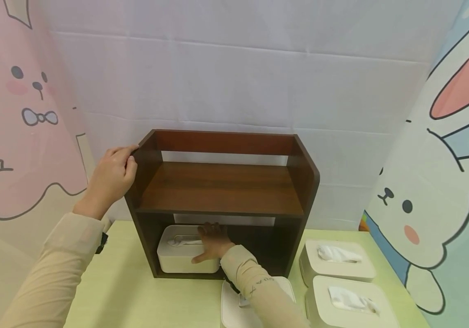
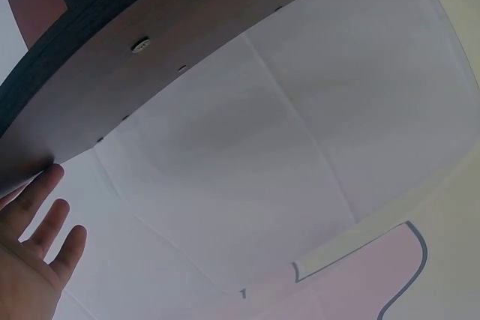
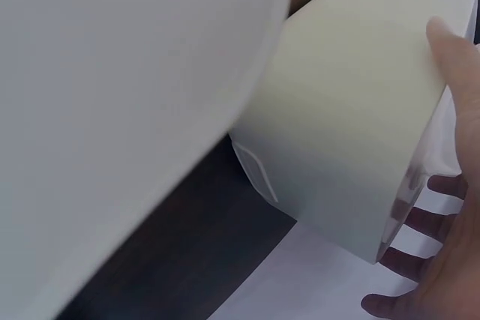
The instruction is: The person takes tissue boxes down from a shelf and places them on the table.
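A dark brown two-tier wooden shelf (image 1: 222, 187) stands on the table. My left hand (image 1: 113, 175) grips the top of its left side panel; in the left wrist view, the fingers (image 2: 49, 226) are spread, one fingertip at the panel's edge. In the lower left compartment sits a cream tissue box (image 1: 177, 262) with white tissue at its lid slot. My right hand (image 1: 215, 242) is spread over the right part of this box. The right wrist view shows the thumb on the box's front face (image 3: 352, 88) and the other fingers straight along the lid side.
Another tissue box (image 1: 232, 314) stands before the shelf, partly under my right forearm. Two more, a rear box (image 1: 316, 259) and a nearer box (image 1: 320, 296), are on the pale green table (image 1: 119, 291) right of the shelf. A white cloth backdrop (image 1: 234, 86) hangs behind.
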`<state>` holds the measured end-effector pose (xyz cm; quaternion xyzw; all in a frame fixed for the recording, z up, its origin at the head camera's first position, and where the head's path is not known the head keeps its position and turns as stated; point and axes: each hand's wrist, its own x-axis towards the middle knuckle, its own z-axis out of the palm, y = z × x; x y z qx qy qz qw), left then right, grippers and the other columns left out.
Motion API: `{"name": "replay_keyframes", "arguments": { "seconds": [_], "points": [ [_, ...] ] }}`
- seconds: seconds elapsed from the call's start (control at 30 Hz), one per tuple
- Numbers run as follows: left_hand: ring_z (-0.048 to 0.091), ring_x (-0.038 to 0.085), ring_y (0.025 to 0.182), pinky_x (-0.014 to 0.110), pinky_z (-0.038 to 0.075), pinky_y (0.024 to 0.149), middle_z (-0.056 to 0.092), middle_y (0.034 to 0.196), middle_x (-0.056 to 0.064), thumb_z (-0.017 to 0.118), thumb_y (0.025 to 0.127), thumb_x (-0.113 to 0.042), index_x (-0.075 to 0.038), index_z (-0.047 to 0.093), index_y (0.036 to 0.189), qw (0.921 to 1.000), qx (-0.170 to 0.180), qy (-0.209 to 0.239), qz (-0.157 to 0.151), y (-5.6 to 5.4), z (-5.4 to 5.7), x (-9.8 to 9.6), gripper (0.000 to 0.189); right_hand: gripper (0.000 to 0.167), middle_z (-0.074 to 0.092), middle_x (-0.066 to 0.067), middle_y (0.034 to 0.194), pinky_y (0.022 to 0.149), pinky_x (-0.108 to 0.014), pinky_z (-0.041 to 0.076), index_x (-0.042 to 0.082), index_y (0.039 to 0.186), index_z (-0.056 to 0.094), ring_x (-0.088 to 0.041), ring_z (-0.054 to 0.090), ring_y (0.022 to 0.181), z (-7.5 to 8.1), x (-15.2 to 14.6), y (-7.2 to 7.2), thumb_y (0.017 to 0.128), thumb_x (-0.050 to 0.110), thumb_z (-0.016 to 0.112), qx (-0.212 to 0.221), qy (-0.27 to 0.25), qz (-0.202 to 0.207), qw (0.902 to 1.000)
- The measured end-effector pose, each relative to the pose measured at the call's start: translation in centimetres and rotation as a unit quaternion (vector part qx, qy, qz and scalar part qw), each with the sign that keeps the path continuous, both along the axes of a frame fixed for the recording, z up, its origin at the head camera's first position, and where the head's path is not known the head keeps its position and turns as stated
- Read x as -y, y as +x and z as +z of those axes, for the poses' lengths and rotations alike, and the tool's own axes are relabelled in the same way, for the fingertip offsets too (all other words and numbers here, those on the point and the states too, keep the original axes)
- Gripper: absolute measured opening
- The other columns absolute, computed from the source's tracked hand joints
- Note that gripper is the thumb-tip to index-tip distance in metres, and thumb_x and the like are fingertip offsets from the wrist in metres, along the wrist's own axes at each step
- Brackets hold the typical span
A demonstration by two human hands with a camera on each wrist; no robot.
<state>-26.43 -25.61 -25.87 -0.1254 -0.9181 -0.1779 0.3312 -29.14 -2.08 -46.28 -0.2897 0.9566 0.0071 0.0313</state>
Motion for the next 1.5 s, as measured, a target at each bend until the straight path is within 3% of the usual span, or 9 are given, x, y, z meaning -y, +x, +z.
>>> {"name": "replay_keyframes", "arguments": {
  "seconds": [0.37, 0.73, 0.93, 1.17, 1.5],
  "points": [
    [0.043, 0.041, 0.114, 0.057, 0.033, 0.097, 0.055, 0.121, 0.024, 0.031, 0.095, -0.017, 0.001, 0.052, 0.124, 1.0, 0.003, 0.0, 0.001, -0.1, -0.1, -0.1, 0.041, 0.102, 0.035, -0.009, 0.139, 0.1, -0.054, 0.033, 0.02, 0.139, 0.031, -0.034, 0.035, 0.128, 0.3, 0.3, 0.4, 0.059, 0.072, 0.065, -0.002, 0.018, -0.005, 0.9998],
    [0.044, 0.04, 0.114, 0.056, 0.034, 0.097, 0.056, 0.12, 0.023, 0.031, 0.094, -0.017, 0.001, 0.053, 0.123, 1.0, 0.001, 0.002, -0.001, -0.1, -0.2, -0.1, 0.04, 0.103, 0.031, -0.006, 0.145, 0.1, -0.057, 0.034, 0.02, 0.142, 0.026, -0.034, 0.032, 0.132, -0.5, 0.7, 0.2, 0.061, 0.071, 0.064, 0.015, 0.009, 0.001, 0.9998],
    [0.043, 0.04, 0.114, 0.056, 0.034, 0.097, 0.056, 0.121, 0.023, 0.031, 0.095, -0.017, 0.001, 0.053, 0.123, 1.0, -0.001, 0.002, -0.001, 0.0, -0.2, 0.0, 0.04, 0.104, 0.036, -0.005, 0.143, 0.096, -0.054, 0.039, 0.021, 0.142, 0.029, -0.032, 0.036, 0.13, -0.4, 1.0, 0.0, 0.059, 0.069, 0.068, 0.001, 0.007, 0.006, 1.0],
    [0.044, 0.041, 0.113, 0.056, 0.034, 0.098, 0.056, 0.12, 0.024, 0.031, 0.095, -0.017, 0.002, 0.053, 0.123, 1.0, -0.004, 0.003, -0.004, -0.2, -0.1, 0.0, 0.04, 0.102, 0.033, -0.008, 0.145, 0.096, -0.057, 0.038, 0.022, 0.142, 0.029, -0.037, 0.033, 0.131, -0.7, 1.1, -0.3, 0.059, 0.067, 0.07, 0.01, -0.005, 0.003, 0.9999],
    [0.044, 0.041, 0.113, 0.056, 0.035, 0.097, 0.057, 0.12, 0.023, 0.031, 0.094, -0.017, 0.001, 0.053, 0.122, 1.0, -0.009, 0.002, 0.0, -0.2, -0.2, 0.0, 0.04, 0.099, 0.036, -0.007, 0.143, 0.095, -0.057, 0.038, 0.02, 0.141, 0.033, -0.037, 0.034, 0.13, -0.2, 0.9, 0.2, 0.061, 0.064, 0.071, 0.009, -0.014, 0.008, 0.9998]
  ]
}}
